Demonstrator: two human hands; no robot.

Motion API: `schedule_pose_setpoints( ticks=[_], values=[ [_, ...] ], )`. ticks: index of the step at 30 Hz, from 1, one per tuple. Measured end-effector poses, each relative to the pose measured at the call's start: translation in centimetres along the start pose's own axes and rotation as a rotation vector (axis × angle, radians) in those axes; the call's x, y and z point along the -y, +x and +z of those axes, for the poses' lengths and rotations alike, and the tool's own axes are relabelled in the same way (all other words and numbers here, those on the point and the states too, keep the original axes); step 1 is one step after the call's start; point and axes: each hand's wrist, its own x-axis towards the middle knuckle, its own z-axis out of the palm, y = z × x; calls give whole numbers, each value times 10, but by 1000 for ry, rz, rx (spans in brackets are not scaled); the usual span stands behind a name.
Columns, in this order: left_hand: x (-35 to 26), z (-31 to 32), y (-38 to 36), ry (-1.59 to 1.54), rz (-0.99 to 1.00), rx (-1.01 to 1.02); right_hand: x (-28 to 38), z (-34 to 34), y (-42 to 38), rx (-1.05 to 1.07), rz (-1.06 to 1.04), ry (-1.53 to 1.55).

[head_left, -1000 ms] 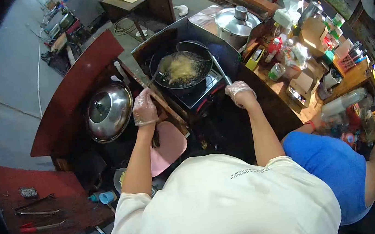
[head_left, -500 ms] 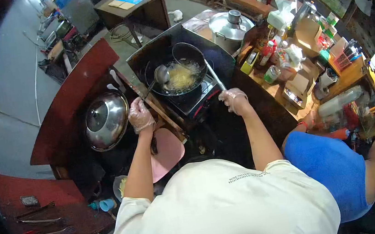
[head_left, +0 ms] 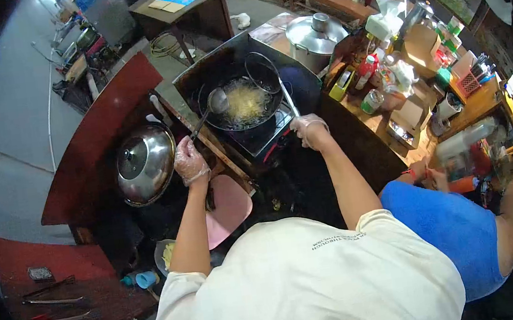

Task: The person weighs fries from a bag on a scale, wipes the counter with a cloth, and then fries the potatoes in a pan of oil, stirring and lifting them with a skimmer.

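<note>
Pale yellow food (head_left: pixel 246 100) bubbles in oil inside a dark wok (head_left: pixel 213 122) on a stove (head_left: pixel 260 140). My left hand (head_left: pixel 190 161), in a clear plastic glove, is closed round the handle of a ladle (head_left: pixel 218 100), whose bowl is over the wok's left part. My right hand (head_left: pixel 311 130), gloved as well, grips the handle of a round strainer (head_left: pixel 262 71). The strainer's ring is tilted at the wok's upper right side, beside the food.
A domed metal lid (head_left: pixel 145 163) and a pink board (head_left: pixel 229 210) are at the left. A large lidded pot (head_left: pixel 316 36) stands behind the stove. Bottles and boxes crowd the wooden table (head_left: pixel 359 113). A person in blue (head_left: pixel 442 233) is close at my right.
My right hand and the strainer have moved a little left, and the strainer's ring sits slightly higher. The ladle has shifted slightly. The other person's hands have come into view over the table.
</note>
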Motion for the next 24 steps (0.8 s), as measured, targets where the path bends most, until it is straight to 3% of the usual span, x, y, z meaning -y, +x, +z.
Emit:
schedule_pose_setpoints(
  ticks=[2,4,10,14,24],
  values=[
    [-5,-3,-2,-23,-17,-1,-9,7,9,40,-94,-35],
    [-6,-6,-3,-46,-35,-3,-19,15,21,46,-35,-64],
    [-3,-15,-3,-46,-30,-25,-27,16,14,385,105,423],
    [-1,-20,-3,21,7,-30,-31,11,11,435,148,557],
    [-12,-22,-4,3,29,-2,-19,5,-4,380,127,418]
  ],
)
